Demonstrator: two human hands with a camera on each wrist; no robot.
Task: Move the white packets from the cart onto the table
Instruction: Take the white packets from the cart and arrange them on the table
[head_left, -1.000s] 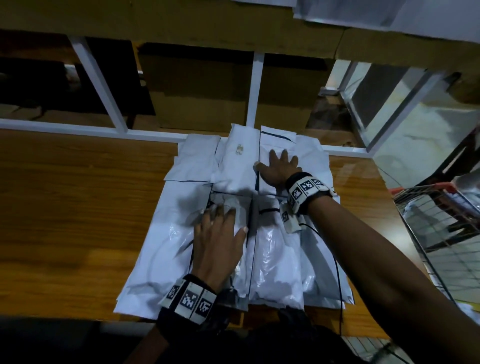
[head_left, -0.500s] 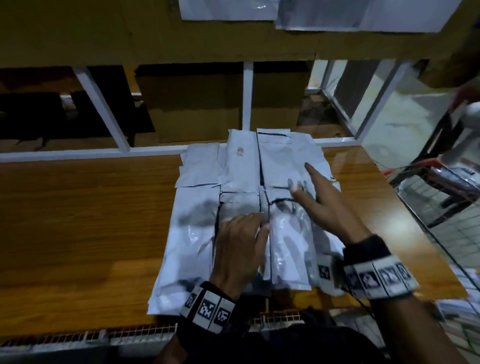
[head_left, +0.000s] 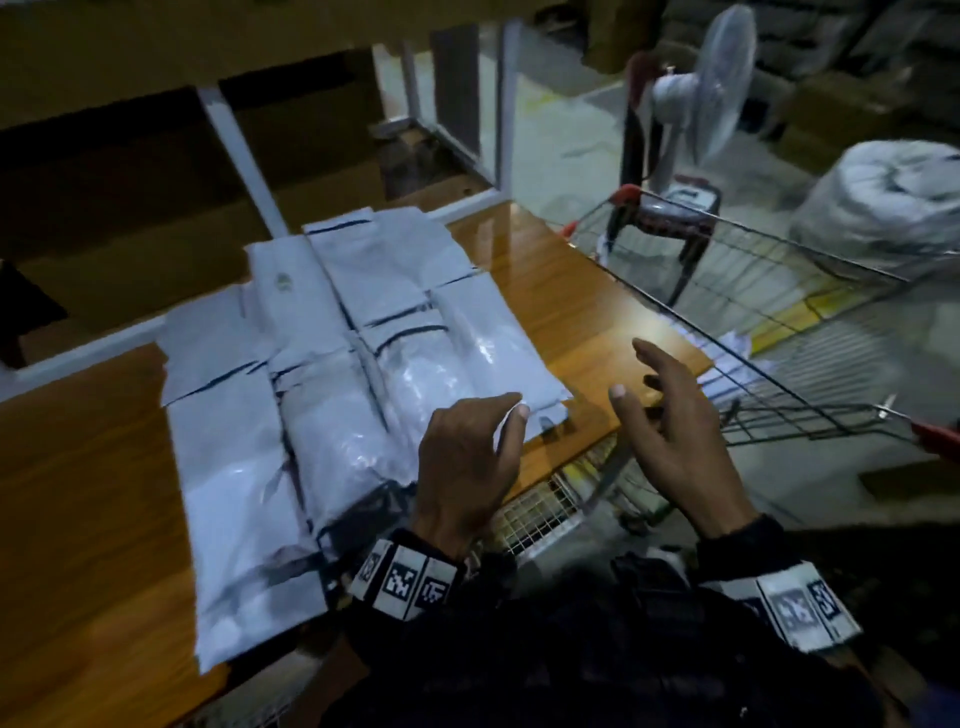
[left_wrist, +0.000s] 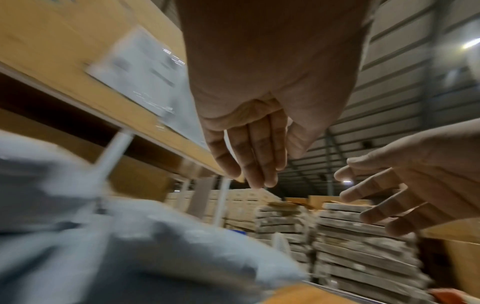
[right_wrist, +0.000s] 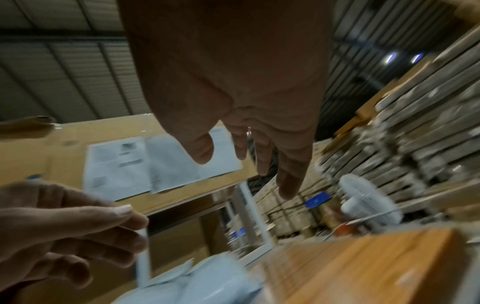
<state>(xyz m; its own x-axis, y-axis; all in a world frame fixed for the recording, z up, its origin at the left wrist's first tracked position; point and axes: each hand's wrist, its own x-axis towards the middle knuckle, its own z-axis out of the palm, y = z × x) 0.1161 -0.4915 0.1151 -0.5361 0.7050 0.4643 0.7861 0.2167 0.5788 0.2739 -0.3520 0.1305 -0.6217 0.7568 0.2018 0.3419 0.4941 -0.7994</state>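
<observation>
Stacked cardboard cartons (left_wrist: 363, 236) fill the dim warehouse behind your glossy wooden desk (head_left: 83, 493), where soft white plastic packets (head_left: 332, 395) already lie in overlapping rows. Your left hand (head_left: 467, 457) hovers over their near right corner, fingers relaxed and holding nothing; your right hand (head_left: 675, 436) hangs spread and empty between the desk edge and the red-handled wire cart (head_left: 779, 332). I judge the next fetch is due: reach both hands low into the cart, gather a flat bundle from beneath, and lay it beside the rows so nothing slides off the edge. Only the head view shows pale packets (head_left: 727, 358) left in the cart; the wrist views, blurred, add the printed paper sheets (right_wrist: 145, 162) taped overhead.
</observation>
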